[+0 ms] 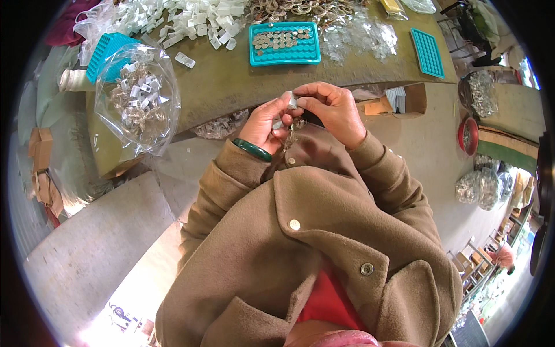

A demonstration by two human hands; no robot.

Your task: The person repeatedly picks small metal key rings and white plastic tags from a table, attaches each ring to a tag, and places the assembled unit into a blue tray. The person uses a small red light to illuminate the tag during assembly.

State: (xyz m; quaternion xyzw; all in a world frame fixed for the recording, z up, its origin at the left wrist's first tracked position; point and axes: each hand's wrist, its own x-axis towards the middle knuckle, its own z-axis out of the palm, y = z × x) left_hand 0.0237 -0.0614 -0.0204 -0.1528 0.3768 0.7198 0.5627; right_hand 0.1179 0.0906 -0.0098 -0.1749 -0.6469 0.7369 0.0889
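The left hand (266, 124) and the right hand (334, 113) meet just short of the table (225, 84), in front of the brown coat (341, 214). Between their fingertips is a small white piece (292, 101). The left thumb and forefinger pinch it; the right thumb and forefinger bend in and touch its right side, though I cannot tell whether they grip it too. The lower left fingers curl in beside a second pale piece (277, 124), and a brownish-gold string (291, 137) dangles beneath the fingers. A dark green bangle (252, 150) circles the wrist below the left fingers.

Straight beyond the fingers lies a blue tray (286, 60) with round discs (280, 40) in some of its hollows. A pile of white boxes (202, 20) sits beyond and left of the fingers, with one loose box (185, 59) nearer them. Farther left is a clear bag (155, 141) of white pieces and strings. Clear flat pieces (361, 40) lie beyond and right of the fingers, and a second blue tray (427, 53) lies farther right.
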